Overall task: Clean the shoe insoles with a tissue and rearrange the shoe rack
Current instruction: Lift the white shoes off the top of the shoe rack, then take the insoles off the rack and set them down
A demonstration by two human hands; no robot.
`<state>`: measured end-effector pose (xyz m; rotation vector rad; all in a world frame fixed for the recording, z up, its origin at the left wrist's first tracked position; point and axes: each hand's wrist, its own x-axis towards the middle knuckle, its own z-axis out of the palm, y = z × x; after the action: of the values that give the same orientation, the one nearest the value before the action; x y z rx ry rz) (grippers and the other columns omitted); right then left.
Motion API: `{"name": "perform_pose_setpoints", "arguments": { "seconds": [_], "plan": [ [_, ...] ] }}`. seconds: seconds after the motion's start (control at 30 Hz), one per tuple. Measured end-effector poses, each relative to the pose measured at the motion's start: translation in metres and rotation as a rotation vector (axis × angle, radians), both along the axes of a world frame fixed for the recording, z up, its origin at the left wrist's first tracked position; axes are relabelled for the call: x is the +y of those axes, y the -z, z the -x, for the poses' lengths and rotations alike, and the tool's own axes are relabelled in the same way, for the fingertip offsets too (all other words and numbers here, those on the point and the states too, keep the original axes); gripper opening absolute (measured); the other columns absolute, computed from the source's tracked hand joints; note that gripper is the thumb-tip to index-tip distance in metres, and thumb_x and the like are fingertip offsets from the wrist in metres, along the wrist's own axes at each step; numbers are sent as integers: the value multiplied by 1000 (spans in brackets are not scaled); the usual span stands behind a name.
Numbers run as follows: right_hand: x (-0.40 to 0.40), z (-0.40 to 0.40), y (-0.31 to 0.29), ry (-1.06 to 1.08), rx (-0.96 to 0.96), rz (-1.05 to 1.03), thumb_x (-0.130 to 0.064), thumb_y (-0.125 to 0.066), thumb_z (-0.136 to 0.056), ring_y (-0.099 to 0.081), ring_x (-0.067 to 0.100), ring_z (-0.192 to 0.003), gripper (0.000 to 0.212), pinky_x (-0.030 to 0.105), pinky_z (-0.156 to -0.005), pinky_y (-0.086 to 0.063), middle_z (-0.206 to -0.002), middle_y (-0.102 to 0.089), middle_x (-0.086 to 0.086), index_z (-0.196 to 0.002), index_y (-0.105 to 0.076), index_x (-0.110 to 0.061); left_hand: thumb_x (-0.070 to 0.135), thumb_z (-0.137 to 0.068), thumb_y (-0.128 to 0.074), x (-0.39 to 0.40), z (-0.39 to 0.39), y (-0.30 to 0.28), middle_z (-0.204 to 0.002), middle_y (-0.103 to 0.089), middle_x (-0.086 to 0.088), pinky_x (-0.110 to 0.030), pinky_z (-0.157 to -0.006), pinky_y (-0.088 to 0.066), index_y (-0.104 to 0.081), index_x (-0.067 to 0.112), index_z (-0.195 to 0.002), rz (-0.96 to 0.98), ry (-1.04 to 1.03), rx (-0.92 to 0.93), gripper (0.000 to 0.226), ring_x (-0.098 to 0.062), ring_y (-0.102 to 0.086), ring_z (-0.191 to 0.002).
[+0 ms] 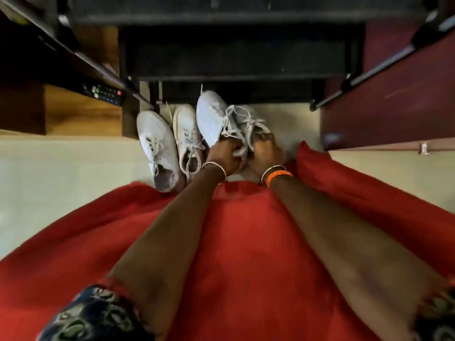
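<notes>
— What have the hands got hold of, from where you stand?

— Head view, looking straight down. Both are on one pale lace-up shoe (221, 119), its toe pointing at the dark shoe rack (234, 57). The left hand (225, 153) has its grip clenched round the shoe's near end, fingers curled in among the laces. The right hand (266, 153) is grasping the same shoe from the other side, fingers curled over its edge.

— And the rest of the shoes?

— Two more white shoes sit on the floor (49, 168) just left of the held one, side by side and touching: the outer one (157, 143) farthest left, the inner one (187, 134) between it and the held shoe. Both point toe-first at the rack.

— Any tissue?

— I cannot make one out; the hands cover the shoe's opening.

— Anything else around?

— A remote control (103, 93) lies on a wooden shelf (81, 114) at the left. There are bangles on both wrists, and a red garment (234, 242) spreads beneath the forearms.
</notes>
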<state>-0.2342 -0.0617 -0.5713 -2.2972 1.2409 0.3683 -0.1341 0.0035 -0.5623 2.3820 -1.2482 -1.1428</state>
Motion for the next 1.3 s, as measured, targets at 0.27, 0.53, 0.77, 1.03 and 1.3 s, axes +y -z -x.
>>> {"name": "perform_pose_setpoints", "arguments": {
  "seconds": [0.27,0.53,0.77,1.03,1.3],
  "plan": [
    [16,19,73,-189,21,-71,-6,-58,-77,-48,39,-111,32,47,-87,-44,-110,-59,23,-108,-56,5,21,-87,-57,31,11,81,-113,-63,-20,-39,-81,-43,-62,7,-109,-117,129,30,27,-38,-57,-108],
    [6,11,67,-377,349,-86,-11,-49,-90,-39,28,-128,36,50,-109,-23,-133,-50,10,-125,-53,-10,11,-83,-63,7,14,90,-131,-52,-17,-36,-100,-37,-51,5,-123,-329,179,58,42,-31,-48,-123],
    [-17,-12,-42,-276,291,-4,-23,-60,-84,-53,28,-116,36,41,-97,-39,-122,-58,7,-119,-56,-17,10,-84,-56,-25,13,-7,-117,-61,-22,-40,-90,-46,-58,1,-114,-76,73,57,31,-35,-57,-111],
    [-18,4,-219,-164,112,251,-17,-48,-90,-57,36,-111,28,41,-89,-46,-120,-59,15,-116,-57,-8,11,-86,-50,-33,20,-184,-111,-65,-16,-36,-84,-45,-61,7,-105,311,-15,-79,23,-34,-59,-106],
    [-13,2,-351,-73,-259,595,-21,-52,-84,-61,37,-94,20,37,-72,-45,-96,-68,14,-94,-65,-10,2,-79,-47,-28,10,-328,-93,-65,-12,-35,-76,-46,-62,7,-89,740,-117,-195,18,-30,-59,-89]
  ]
}}
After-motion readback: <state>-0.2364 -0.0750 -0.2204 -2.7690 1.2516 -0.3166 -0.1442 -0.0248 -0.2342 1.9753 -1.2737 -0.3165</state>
